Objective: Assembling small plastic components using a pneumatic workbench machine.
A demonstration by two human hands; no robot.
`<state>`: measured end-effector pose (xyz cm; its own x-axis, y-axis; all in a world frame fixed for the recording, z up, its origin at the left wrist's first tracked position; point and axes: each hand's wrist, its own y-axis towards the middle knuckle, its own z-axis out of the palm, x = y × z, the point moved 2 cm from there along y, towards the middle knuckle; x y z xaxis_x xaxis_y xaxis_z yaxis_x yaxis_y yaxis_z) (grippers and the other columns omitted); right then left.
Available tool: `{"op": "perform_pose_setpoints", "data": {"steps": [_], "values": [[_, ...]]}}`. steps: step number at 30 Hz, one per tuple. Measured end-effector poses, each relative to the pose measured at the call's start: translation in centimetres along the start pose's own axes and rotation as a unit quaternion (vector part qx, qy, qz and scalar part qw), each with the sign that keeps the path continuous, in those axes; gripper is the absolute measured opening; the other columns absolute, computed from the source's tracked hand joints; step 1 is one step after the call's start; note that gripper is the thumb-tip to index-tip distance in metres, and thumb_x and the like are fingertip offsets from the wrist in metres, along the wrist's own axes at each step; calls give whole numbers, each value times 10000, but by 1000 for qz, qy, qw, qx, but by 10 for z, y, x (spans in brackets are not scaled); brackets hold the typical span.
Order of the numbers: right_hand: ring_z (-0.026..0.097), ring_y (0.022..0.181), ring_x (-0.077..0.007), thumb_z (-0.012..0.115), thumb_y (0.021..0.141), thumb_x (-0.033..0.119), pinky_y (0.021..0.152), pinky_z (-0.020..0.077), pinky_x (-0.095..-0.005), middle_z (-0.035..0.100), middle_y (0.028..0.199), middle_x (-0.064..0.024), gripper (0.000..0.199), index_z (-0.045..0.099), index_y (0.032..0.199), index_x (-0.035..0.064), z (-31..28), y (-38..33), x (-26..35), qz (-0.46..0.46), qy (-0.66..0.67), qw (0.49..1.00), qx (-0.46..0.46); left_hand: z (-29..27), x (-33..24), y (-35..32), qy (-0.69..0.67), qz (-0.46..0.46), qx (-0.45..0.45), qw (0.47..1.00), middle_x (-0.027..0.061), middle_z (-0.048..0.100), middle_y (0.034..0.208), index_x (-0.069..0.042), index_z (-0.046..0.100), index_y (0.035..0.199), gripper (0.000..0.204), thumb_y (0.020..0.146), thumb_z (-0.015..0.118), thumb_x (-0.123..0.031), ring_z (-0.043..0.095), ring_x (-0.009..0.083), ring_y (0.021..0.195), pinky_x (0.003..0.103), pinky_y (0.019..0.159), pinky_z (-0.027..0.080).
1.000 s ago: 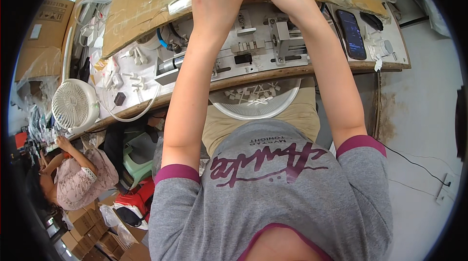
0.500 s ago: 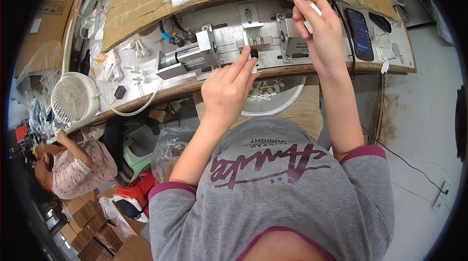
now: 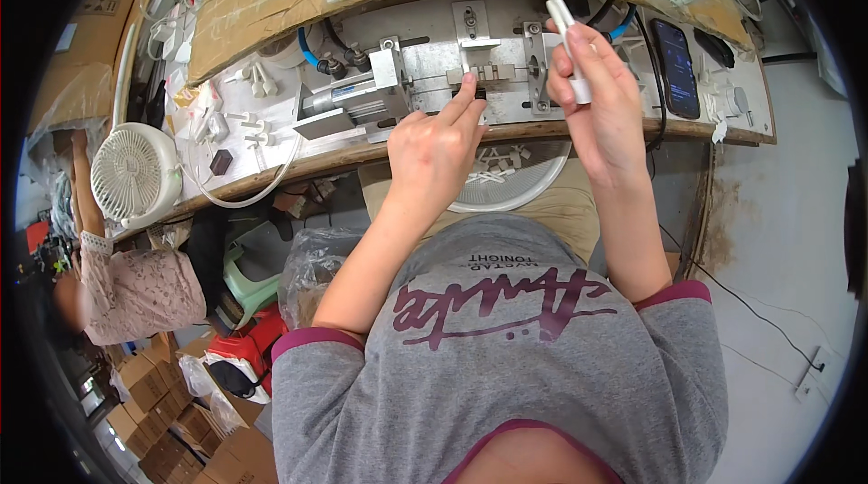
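My left hand reaches to a metal clamping jig at the bench edge. Its index finger is stretched out, with the tip on a white plastic piece in the jig; the thumb is hidden. Raised to the right of the jig, my right hand is closed around slim white plastic sticks; two ends stand out above the fingers and a wider white end shows below. Under the bench edge, a white mesh basket on my lap holds several small white pieces.
A metal cylinder with blue and black hoses lies left of the jig. Cardboard overhangs the back. A phone lies at right, a white fan at left. Another person sits at the far left.
My right hand has come down a little, and its sticks stand more upright, with two ends now visible. My left index fingertip stays at the jig. The other person's arm has moved up.
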<state>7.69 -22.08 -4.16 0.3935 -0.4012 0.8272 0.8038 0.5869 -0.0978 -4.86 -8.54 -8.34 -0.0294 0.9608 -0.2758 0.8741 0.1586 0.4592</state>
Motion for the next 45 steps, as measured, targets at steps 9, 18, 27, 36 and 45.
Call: {"op": "perform_pose_setpoints", "data": {"steps": [9,18,27,36,45], "values": [[651,1056,-219,498,1057,252,959,496,-353,682,1147,-162,251,587,1117,25,15,-17,-28,16,50,998,16,-27,-24,21,-193,26,-126,973,64,703,998,-53,685,1015,328,720,817,-107,684,213,770,302,638,547],[657,1089,-211,528,1045,300,935,528,-345,686,1147,-183,301,577,1071,4,30,-21,-36,30,12,999,19,-32,-29,21,-330,-5,-88,940,102,691,1055,6,659,1104,371,754,756,81,697,175,883,286,714,618],[495,637,-72,543,1043,265,580,391,-203,539,747,12,215,557,922,89,13,-2,-32,-144,-100,978,-110,-39,-12,10,-172,-8,-49,984,95,677,1131,-41,717,1086,303,794,744,35,670,180,834,289,701,581],[483,668,-122,410,1055,249,613,356,-218,540,765,-56,224,519,969,73,-23,-26,-3,-73,-5,997,9,-7,3,-4,16,50,40,998,49,685,1254,-56,729,1034,264,778,759,-114,645,184,657,304,607,490],[646,923,-137,501,1054,253,766,461,-243,710,1102,-138,208,566,1075,57,6,-35,-10,-116,-167,979,-30,-7,6,-2,-10,-5,71,997,26,674,1276,-99,727,1090,328,770,782,-144,643,218,615,293,621,531]]}}
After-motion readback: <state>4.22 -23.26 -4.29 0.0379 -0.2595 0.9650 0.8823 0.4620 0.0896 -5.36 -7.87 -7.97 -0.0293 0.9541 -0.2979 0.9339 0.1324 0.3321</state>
